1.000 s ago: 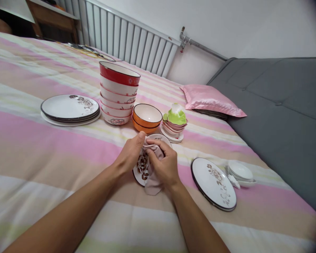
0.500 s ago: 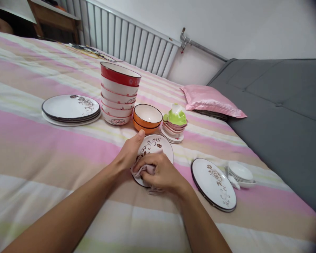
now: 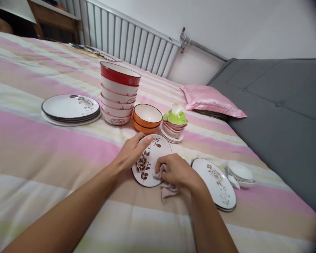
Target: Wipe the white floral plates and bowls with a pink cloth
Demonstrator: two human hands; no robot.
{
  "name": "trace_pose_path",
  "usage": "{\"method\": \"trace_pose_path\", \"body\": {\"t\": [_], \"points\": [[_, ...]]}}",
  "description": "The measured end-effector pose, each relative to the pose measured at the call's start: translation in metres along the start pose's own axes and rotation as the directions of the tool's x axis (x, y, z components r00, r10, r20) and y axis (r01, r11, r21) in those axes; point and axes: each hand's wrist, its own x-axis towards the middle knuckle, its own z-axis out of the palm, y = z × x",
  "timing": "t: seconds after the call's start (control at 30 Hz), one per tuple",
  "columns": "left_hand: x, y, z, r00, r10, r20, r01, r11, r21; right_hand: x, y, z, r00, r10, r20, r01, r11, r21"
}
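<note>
In the head view, the tall stack of bowls [image 3: 119, 96], red at the top and white with red rims below, stands on a bed [image 3: 55, 154] with a striped cover. Nearer the person than this stack, and a little to its right, is a round white plate [image 3: 154, 160] with a brown flower pattern. The person's left hand [image 3: 131, 151] grips the plate at its left edge, thumb over the upper face; the fingers underneath are hidden. The right hand [image 3: 175, 170] is bent closed around a bunched, pale pink cloth [image 3: 170, 190] and presses part of it on the plate's right side, while the rest hangs past the rim.

Just to the right of the tall stack sit two nested orange bowls [image 3: 146, 117]. Further right of it are the leaf-shaped dishes [image 3: 177, 116], green on top and pink below, piled above small saucers [image 3: 175, 140]. Left of the tall stack lies a pile of large plates [image 3: 71, 107]. Well to its right and nearer the person are more flowered plates [image 3: 217, 184], with small white dishes [image 3: 240, 171] beside them. A pink pillow [image 3: 210, 100] lies right of the tall stack, by a grey headboard [image 3: 276, 102]. Behind the stack are some cables [image 3: 91, 52] and a radiator [image 3: 131, 37].
</note>
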Motion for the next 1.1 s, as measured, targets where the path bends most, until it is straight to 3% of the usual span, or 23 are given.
{"method": "trace_pose_path", "body": {"t": [0.1,0.23,0.37,0.43,0.77,0.93,1.1], "points": [[0.0,0.002,-0.001,1.0,0.015,0.017,-0.016,0.998,0.068,0.006,0.006,0.001,0.967,0.128,-0.222,-0.129,0.992,0.01],[0.0,0.003,-0.001,1.0,0.012,0.028,-0.014,0.998,0.065,0.017,0.009,0.004,0.84,0.224,-0.494,-0.197,0.974,0.107],[0.0,0.003,-0.001,0.999,0.025,0.022,-0.027,0.997,0.076,0.022,0.009,0.005,0.662,0.305,-0.685,-0.155,0.949,0.273],[0.0,0.003,-0.001,0.999,0.029,0.021,-0.03,0.997,0.073,0.023,0.007,0.007,0.628,0.301,-0.717,-0.09,0.944,0.318],[0.005,-0.003,-0.001,0.996,0.092,0.018,-0.094,0.98,0.174,0.028,-0.006,0.027,0.761,0.117,-0.638,0.149,0.926,0.347],[0.005,-0.003,0.0,0.996,0.088,0.008,-0.088,0.975,0.205,0.026,-0.009,0.025,0.869,0.022,-0.494,0.217,0.881,0.421],[0.006,-0.004,0.0,0.995,0.097,-0.006,-0.094,0.971,0.221,0.02,-0.013,0.023,0.941,-0.161,-0.297,0.283,0.856,0.433]]}}
